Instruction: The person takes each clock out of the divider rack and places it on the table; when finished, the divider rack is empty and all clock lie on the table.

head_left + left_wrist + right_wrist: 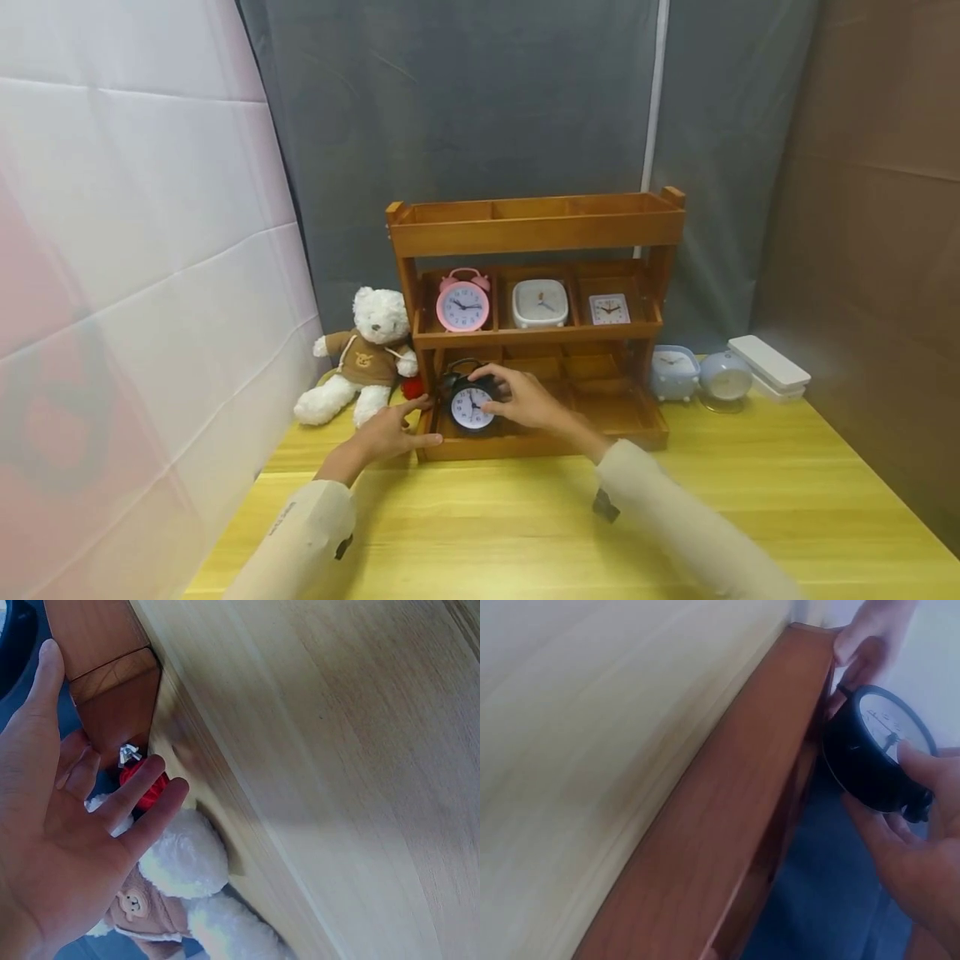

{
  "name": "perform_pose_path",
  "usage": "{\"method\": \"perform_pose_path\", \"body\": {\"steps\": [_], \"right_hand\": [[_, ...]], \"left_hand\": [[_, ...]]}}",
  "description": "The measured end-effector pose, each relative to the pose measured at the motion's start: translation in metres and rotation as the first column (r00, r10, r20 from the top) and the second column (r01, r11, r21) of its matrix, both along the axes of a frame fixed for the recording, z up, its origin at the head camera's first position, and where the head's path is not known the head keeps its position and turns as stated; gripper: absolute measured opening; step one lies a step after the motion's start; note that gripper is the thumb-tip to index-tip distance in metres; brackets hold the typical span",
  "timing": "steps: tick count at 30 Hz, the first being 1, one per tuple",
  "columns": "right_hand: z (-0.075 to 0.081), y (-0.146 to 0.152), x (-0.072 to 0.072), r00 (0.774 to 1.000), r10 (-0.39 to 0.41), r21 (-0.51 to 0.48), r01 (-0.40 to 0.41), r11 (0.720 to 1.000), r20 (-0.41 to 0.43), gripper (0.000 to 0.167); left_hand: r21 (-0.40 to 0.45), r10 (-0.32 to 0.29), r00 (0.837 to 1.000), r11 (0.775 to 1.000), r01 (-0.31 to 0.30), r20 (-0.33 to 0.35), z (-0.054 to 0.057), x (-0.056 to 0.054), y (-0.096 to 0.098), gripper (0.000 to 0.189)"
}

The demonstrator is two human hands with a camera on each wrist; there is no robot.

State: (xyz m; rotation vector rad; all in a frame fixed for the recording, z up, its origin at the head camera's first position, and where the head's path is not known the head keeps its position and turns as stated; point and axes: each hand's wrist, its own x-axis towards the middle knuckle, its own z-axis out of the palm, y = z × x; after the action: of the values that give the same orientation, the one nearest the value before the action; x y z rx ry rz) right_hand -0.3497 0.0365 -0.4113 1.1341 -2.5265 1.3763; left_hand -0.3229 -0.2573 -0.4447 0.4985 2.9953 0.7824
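A black twin-bell alarm clock with a white dial stands in the left part of the wooden shelf's bottom tier. My right hand grips it from the right side, thumb on the dial's face and fingers behind the rim; the right wrist view shows the same hold on the clock. At the shelf's lower left corner is my left hand, its fingers spread. In the left wrist view this hand has its thumb by the wooden shelf end and nothing in its grasp.
On the middle tier sit a pink alarm clock, a white clock and a small square clock. A white teddy bear leans left of the shelf. To the right are two blue clocks and white boxes.
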Motion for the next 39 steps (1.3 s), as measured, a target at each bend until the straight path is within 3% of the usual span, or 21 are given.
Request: {"method": "perform_pose_path", "body": {"steps": [9, 17, 28, 34, 39], "right_hand": [[0.008, 0.038, 0.009, 1.0, -0.012, -0.015, 0.013, 1.0, 0.008, 0.046], [0.013, 0.089, 0.014, 0.998, 0.053, -0.003, -0.053, 0.999, 0.015, 0.045], [0.027, 0.175, 0.018, 1.0, 0.013, 0.005, -0.013, 1.0, -0.012, 0.044], [0.022, 0.227, 0.017, 0.994, -0.032, 0.036, 0.036, 0.999, -0.106, 0.04], [0.014, 0.265, 0.012, 0.991, -0.087, 0.042, 0.092, 0.995, -0.105, 0.04]], "left_hand": [[0.008, -0.008, 1.0, 1.0, 0.007, 0.009, 0.002, 0.001, 0.0, 0.091], [0.012, -0.031, 1.0, 0.999, 0.031, -0.001, 0.004, 0.004, 0.0, 0.09], [0.028, -0.044, 0.999, 0.999, 0.044, 0.001, 0.001, 0.002, -0.001, 0.089], [0.019, -0.049, 0.999, 0.999, 0.049, -0.003, 0.0, 0.001, 0.0, 0.089], [0.012, -0.049, 0.999, 0.999, 0.049, -0.017, -0.001, -0.002, -0.002, 0.088]]}}
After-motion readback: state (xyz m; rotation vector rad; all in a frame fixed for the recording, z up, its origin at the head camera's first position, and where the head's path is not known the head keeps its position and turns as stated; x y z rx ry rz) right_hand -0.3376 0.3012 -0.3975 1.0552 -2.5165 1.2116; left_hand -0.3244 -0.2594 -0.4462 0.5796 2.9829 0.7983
